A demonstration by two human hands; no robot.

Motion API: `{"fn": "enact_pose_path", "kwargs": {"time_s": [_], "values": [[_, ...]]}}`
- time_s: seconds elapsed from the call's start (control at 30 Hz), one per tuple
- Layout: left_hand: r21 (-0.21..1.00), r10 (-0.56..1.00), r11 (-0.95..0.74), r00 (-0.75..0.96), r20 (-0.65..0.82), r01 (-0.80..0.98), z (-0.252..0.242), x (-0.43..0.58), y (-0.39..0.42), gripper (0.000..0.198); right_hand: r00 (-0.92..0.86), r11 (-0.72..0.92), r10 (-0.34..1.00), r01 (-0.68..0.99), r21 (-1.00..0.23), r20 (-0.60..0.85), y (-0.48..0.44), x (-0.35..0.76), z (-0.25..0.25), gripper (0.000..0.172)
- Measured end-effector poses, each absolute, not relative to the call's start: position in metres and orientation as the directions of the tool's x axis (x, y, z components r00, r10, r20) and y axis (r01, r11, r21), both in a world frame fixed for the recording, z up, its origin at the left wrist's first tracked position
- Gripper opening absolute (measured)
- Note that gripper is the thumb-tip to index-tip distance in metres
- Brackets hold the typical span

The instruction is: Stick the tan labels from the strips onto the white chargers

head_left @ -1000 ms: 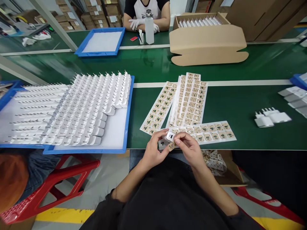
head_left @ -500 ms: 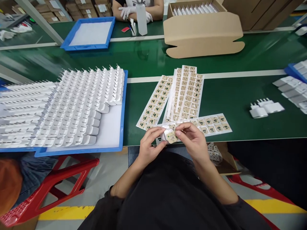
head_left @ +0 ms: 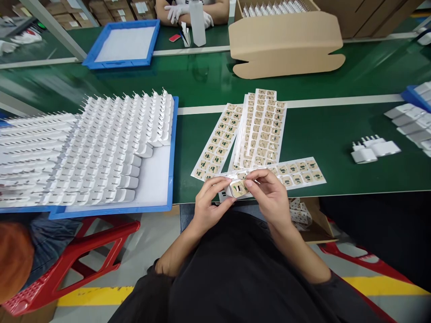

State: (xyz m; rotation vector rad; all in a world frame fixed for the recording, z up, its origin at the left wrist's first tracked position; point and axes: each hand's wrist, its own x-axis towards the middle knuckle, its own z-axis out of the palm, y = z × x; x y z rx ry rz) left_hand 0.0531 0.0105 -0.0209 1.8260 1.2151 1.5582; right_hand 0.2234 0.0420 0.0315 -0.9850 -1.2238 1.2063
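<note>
My left hand (head_left: 210, 204) grips a white charger plug (head_left: 229, 190) by its sides between thumb and fingers, just above the table's front edge. A beige sticker (head_left: 239, 189) with a dark slot lies over the charger's end face, which is turned toward me. At the sticker's right edge, the thumb and index finger of my right hand (head_left: 273, 197) are pinched together. Beneath the hands is a sheet of the same stickers (head_left: 301, 172), reaching out to the right. More sticker sheets (head_left: 262, 130) lie fanned and overlapping behind it.
To the left, a blue tray (head_left: 173, 157) holds rows of white charger plugs (head_left: 111, 148). Several loose chargers (head_left: 375, 149) stand at right. Across the table are another blue tray (head_left: 153, 45), a bottle (head_left: 198, 24), an open carton (head_left: 286, 49) and a person's gloved hands (head_left: 178, 13).
The sticker now lies flatter over the charger's face, with its slot showing. The charger has turned slightly in my left hand, and my right fingers stay at its right edge.
</note>
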Motion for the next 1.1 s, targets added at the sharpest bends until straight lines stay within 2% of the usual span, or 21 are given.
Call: {"fn": "enact_pose_path", "kwargs": {"time_s": [0.73, 1.1], "values": [[0.774, 0.82, -0.529, -0.024, 0.572, 0.348, -0.0165, 0.055, 0.0115, 0.046, 0.0, 0.162, 0.987, -0.107, -0.981, 0.163, 0.0388, 0.2192, 0.0318, 0.013], [0.788, 0.828, -0.523, -0.027, 0.56, 0.324, -0.0177, 0.0545, 0.0122, 0.044, 0.002, 0.101, 0.995, -0.169, -0.98, 0.102, 0.0371, 0.2187, 0.026, 0.012]]}}
